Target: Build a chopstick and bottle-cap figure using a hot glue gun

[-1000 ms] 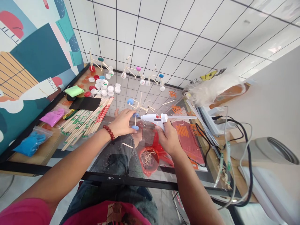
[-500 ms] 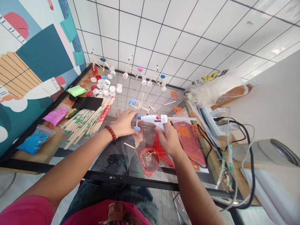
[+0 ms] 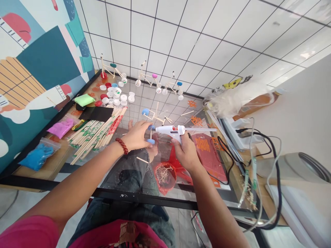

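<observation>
My left hand (image 3: 139, 135) grips a pair of blue bottle caps (image 3: 150, 141) joined by a short thin stick, its thumb and fingers at the two caps. A white hot glue gun (image 3: 168, 130) is in my right hand (image 3: 186, 151), with a clear glue stick (image 3: 200, 130) poking out of its back end. The gun's nozzle points left and is at the upper cap; whether it touches is too small to tell. Just beyond lies a partly built stick frame (image 3: 156, 115) with a blue cap (image 3: 145, 112) on it.
Bundled wrapped chopsticks (image 3: 98, 136), white bottle caps (image 3: 117, 96) and bags of blue clay (image 3: 38, 156) and pink clay (image 3: 62, 128) lie left. Several small stick-and-cap bicycles (image 3: 155, 77) stand at the back. A red bowl (image 3: 165, 187) holds short sticks. Cables (image 3: 278, 179) run along the right.
Almost nothing differs. Both hands, the glue gun and the blue caps stay in nearly the same place, with only a slight shift of the view.
</observation>
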`<state>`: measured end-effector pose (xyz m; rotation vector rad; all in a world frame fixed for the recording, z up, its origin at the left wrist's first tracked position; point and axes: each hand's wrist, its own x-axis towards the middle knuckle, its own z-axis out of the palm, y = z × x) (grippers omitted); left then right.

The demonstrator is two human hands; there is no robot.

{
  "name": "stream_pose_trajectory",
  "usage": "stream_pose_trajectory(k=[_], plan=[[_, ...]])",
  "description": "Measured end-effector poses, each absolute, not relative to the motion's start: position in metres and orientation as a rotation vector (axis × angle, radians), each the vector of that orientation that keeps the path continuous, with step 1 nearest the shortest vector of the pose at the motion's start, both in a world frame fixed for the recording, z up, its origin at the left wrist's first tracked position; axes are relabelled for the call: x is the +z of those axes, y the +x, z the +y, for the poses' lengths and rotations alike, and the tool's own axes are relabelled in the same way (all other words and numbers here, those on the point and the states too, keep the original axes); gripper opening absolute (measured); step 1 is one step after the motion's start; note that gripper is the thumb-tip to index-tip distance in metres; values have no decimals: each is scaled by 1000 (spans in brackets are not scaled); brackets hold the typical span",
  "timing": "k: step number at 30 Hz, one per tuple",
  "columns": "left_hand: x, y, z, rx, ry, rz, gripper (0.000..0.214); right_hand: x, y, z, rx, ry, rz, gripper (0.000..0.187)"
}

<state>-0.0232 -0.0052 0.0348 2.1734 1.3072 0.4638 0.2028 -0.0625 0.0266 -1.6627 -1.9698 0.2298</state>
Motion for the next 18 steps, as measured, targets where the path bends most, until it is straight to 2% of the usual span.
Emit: stream_pose_trajectory(k=[18], plan=[[32,-22,-5,492,2167,1307,79,20,202,-60,219,-1693,-1954,41]])
